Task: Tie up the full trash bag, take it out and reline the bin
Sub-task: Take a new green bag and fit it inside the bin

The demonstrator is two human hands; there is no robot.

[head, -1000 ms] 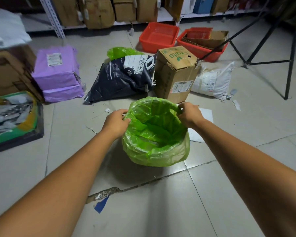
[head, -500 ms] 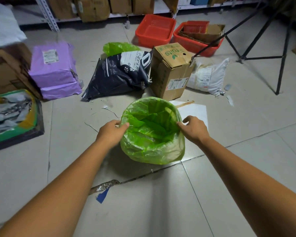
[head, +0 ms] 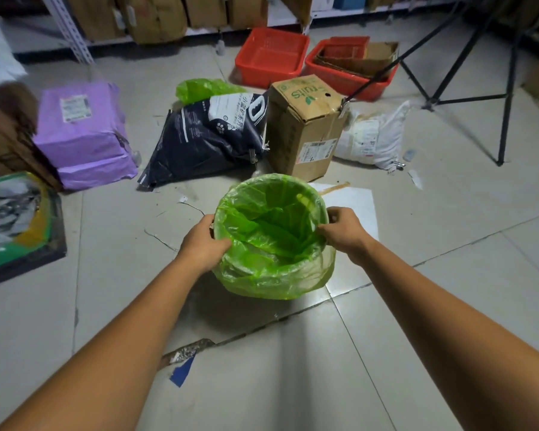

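A small round bin stands on the tiled floor, lined with a bright green plastic bag [head: 271, 275] whose edge is folded down over the rim and hangs outside. The bag's inside looks loose and crumpled. My left hand [head: 201, 242] grips the liner at the left rim, thumb inside. My right hand [head: 343, 228] pinches the liner at the right rim. A second green bag [head: 199, 88], bunched up, lies farther back behind a dark sack.
Behind the bin stand a cardboard box [head: 305, 126], a dark pet-litter sack [head: 209, 138], a white parcel [head: 371, 138] and purple parcels [head: 81, 135]. Two red baskets [head: 271, 60] sit by the shelving. Tripod legs [head: 507, 98] are at right, white paper [head: 355, 203] beside the bin.
Both hands have slid toward me along the rim and now pinch the liner; the right hand has closed on the plastic. The view has shifted slightly.
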